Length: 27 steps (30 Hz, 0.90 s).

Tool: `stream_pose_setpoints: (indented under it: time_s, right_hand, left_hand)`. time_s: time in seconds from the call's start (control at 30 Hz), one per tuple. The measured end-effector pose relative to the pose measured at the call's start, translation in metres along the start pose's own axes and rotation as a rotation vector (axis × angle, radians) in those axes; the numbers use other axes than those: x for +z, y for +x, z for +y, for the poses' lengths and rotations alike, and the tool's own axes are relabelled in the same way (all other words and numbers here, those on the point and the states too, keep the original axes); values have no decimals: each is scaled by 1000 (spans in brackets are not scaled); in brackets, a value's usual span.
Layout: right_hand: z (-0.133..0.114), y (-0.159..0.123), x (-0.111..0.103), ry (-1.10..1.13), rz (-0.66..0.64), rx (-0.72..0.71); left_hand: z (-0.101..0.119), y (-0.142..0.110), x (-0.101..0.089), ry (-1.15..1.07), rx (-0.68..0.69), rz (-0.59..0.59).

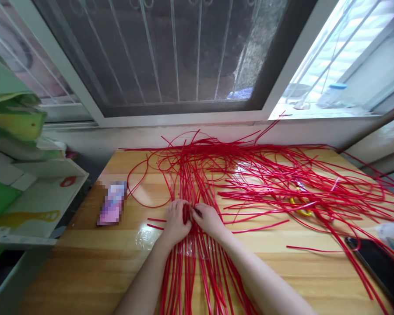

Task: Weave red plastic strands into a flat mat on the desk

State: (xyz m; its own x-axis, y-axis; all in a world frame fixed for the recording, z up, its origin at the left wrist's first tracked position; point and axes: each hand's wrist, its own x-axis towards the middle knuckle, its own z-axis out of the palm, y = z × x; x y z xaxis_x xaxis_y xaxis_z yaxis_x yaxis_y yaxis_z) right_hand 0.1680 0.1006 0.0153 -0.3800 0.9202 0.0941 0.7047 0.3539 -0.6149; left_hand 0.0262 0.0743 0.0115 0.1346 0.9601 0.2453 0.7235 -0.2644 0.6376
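Many long, thin red strands (190,284), glossy like plastic cord, run down the middle of the wooden table toward me. My left hand (177,222) rests on the left part of this bundle, its fingers curled round some strands. Close beside it, my right hand (208,221) pinches strands with thumb and fingers pressed together. The fingertips of both hands nearly meet over the bundle, and they partly cover the strands there. Below the hands, clear tape or film (188,249) lies across the strands.
A tangle of loose red strands (265,170) spreads over the back and right. Yellow-handled scissors (300,205) lie among them. A dark phone (377,267) is at the right, a blurred pink-purple item (113,203) at the left. A window (184,120) stands behind; a white shelf (49,192) is left.
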Motion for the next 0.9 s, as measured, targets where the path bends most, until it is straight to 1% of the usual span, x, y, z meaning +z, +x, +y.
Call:
stream_pose_setpoints:
  time_s: [0.1, 0.23, 0.37, 0.5, 0.6, 0.73, 0.9]
  right_hand:
    - [1, 0, 0, 8, 6, -7]
    - [0, 0, 0, 14, 12, 2]
    - [0, -1, -1, 12, 24, 2]
    - [0, -1, -1, -12, 42, 1]
    - [0, 0, -1, -22, 48, 7]
    - [2, 1, 0, -25, 57, 4]
    - [5, 2, 2, -41, 69, 8]
  left_hand:
    - [-1, 1, 1, -1, 1, 24]
    - [0, 3, 3, 20, -53, 61]
    - [-1, 5, 5, 50, -73, 78]
    - [-5, 7, 5, 115, -120, 129]
    - [-7, 10, 4, 177, -172, 127]
    - [-5, 17, 5, 251, -225, 117]
    - [-1, 31, 12, 303, -231, 104]
